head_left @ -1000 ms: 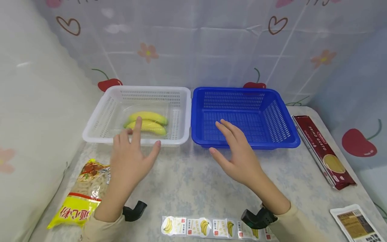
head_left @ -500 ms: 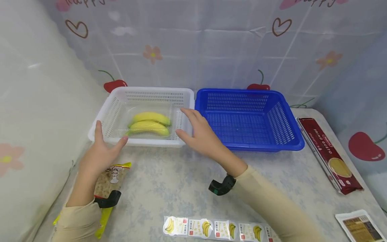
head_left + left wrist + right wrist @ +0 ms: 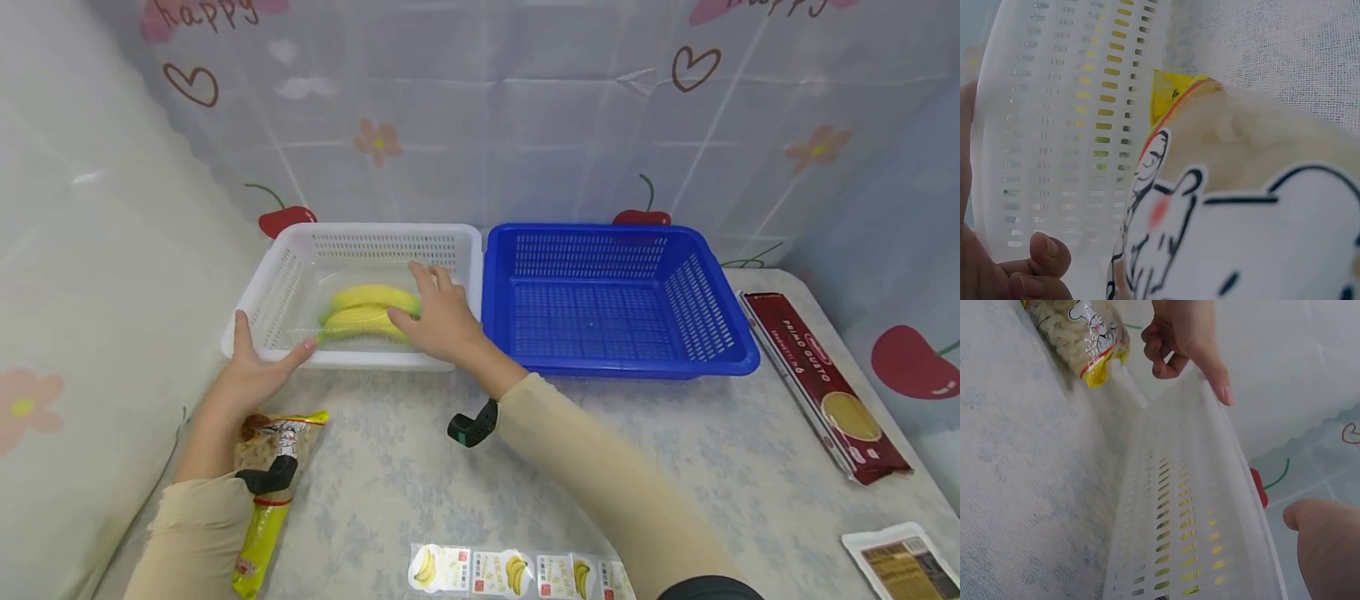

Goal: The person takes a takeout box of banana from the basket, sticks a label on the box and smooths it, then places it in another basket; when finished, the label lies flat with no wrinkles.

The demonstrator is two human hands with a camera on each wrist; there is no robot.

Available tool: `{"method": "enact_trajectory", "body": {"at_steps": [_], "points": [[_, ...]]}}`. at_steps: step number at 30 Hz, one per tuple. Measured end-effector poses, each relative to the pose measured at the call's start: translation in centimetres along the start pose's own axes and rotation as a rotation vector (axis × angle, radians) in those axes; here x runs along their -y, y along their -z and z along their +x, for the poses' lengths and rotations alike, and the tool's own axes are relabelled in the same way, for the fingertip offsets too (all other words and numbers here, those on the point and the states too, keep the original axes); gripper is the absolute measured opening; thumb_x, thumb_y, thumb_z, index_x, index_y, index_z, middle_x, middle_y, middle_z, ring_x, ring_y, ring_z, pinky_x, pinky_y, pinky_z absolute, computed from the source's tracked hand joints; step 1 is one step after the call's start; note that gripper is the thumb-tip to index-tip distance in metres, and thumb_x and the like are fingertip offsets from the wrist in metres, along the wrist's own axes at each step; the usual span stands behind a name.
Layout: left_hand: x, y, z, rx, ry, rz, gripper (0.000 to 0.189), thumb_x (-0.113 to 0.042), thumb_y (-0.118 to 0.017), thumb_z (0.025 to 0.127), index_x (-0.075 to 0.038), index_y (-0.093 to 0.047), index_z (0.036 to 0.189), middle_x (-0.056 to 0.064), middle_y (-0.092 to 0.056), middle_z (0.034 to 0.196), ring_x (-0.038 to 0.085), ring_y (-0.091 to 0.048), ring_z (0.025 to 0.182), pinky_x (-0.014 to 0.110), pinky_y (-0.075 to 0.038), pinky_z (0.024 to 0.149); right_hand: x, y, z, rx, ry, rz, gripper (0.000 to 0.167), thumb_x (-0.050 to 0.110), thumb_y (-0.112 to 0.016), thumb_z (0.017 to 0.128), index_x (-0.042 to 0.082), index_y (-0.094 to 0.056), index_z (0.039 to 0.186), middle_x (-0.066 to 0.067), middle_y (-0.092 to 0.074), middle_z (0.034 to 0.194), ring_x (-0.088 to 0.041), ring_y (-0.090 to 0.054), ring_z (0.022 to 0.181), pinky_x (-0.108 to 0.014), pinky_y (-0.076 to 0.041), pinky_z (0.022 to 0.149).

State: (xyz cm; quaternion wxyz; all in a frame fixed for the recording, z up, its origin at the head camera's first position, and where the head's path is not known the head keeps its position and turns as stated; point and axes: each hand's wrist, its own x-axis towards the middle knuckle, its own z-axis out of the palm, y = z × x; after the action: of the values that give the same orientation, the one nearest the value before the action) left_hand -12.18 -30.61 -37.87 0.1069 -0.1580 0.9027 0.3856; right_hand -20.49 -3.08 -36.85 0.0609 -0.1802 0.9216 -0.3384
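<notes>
My left hand [image 3: 251, 375] is at the front left corner of a white plastic basket [image 3: 390, 360]. Its thumb lies along the rim and its fingers curl below the corner, as the right wrist view also shows. Inside that basket, two yellow bananas [image 3: 367, 317] lie in clear plastic packaging [image 3: 309, 293]. My right hand [image 3: 444, 321] reaches over the basket's front rim, fingers spread above the right end of the bananas and hiding part of them. Only the thumb side of this hand [image 3: 1335, 550] appears in the right wrist view, beside the basket wall [image 3: 1191, 487].
A blue basket [image 3: 585, 367] stands right of the white one. A yellow-ended bag of pasta [image 3: 262, 533] lies under my left forearm. Red spaghetti packs [image 3: 817, 383] and a white-edged pouch [image 3: 903, 562] lie at the right. A strip of banana stickers [image 3: 502, 573] lies in front.
My left hand has moved left, from before the bananas to the basket's front left corner. My right hand has moved left from the blue basket to over the bananas.
</notes>
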Motion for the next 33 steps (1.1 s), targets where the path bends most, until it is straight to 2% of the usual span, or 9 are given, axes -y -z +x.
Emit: {"method": "enact_trajectory", "body": {"at_steps": [6, 11, 17, 23, 27, 33], "points": [[0.4, -0.2, 0.4, -0.031, -0.009, -0.010, 0.124, -0.073, -0.058, 0.084, -0.030, 0.043, 0.142, 0.023, 0.020, 0.161, 0.058, -0.003, 0.146, 0.075, -0.018, 0.110, 0.3, -1.3, 1.3, 0.005, -0.083, -0.129, 0.080, 0.062, -0.047, 0.096, 0.034, -0.010, 0.160, -0.011, -0.007, 0.167, -0.043, -0.032, 0.143, -0.055, -0.054, 0.089], [0.7, -0.4, 0.4, -0.044, -0.024, -0.055, 0.122, -0.069, -0.060, 0.085, -0.033, 0.042, 0.142, 0.018, 0.020, 0.163, 0.054, 0.000, 0.148, 0.076, -0.017, 0.110, 0.4, -2.1, 1.8, 0.037, -0.140, -0.194, 0.080, 0.067, -0.041, 0.095, 0.037, -0.005, 0.160, -0.016, -0.006, 0.166, -0.044, -0.034, 0.143, -0.055, -0.054, 0.089], [0.7, -0.5, 0.2, -0.055, -0.032, -0.064, 0.121, -0.067, -0.061, 0.086, -0.033, 0.041, 0.143, 0.018, 0.019, 0.163, 0.054, 0.000, 0.148, 0.076, -0.017, 0.110, 0.3, -2.3, 2.4, 0.118, -0.167, -0.151, 0.083, 0.070, -0.038, 0.095, 0.037, 0.001, 0.160, -0.025, -0.022, 0.160, -0.044, -0.047, 0.133, -0.057, -0.050, 0.096], [0.6, -0.6, 0.3, -0.047, -0.034, -0.059, 0.121, -0.067, -0.060, 0.086, -0.033, 0.041, 0.144, 0.017, 0.021, 0.163, 0.054, 0.001, 0.149, 0.076, -0.016, 0.110, -0.3, -2.1, 2.8, 0.216, -0.167, -0.051, 0.086, 0.071, -0.038, 0.094, 0.038, 0.007, 0.159, -0.020, -0.040, 0.155, -0.042, -0.048, 0.135, -0.059, -0.045, 0.102], [0.5, -0.7, 0.2, -0.061, -0.037, -0.051, 0.122, -0.067, -0.060, 0.086, -0.031, 0.040, 0.145, 0.018, 0.020, 0.163, 0.054, 0.000, 0.148, 0.075, -0.017, 0.110, -0.5, -2.1, 2.9, 0.233, -0.143, -0.033, 0.088, 0.071, -0.040, 0.094, 0.036, 0.009, 0.159, -0.017, -0.050, 0.149, -0.038, -0.059, 0.123, -0.054, -0.050, 0.096], [0.5, -0.7, 0.2, -0.066, -0.023, -0.039, 0.121, -0.068, -0.059, 0.086, -0.031, 0.040, 0.145, 0.022, 0.016, 0.164, 0.056, -0.004, 0.147, 0.076, -0.018, 0.109, -0.4, -2.1, 3.0, 0.229, -0.146, -0.035, 0.087, 0.070, -0.040, 0.094, 0.038, 0.008, 0.159, -0.016, -0.052, 0.147, -0.037, -0.062, 0.118, -0.052, -0.052, 0.092]]}}
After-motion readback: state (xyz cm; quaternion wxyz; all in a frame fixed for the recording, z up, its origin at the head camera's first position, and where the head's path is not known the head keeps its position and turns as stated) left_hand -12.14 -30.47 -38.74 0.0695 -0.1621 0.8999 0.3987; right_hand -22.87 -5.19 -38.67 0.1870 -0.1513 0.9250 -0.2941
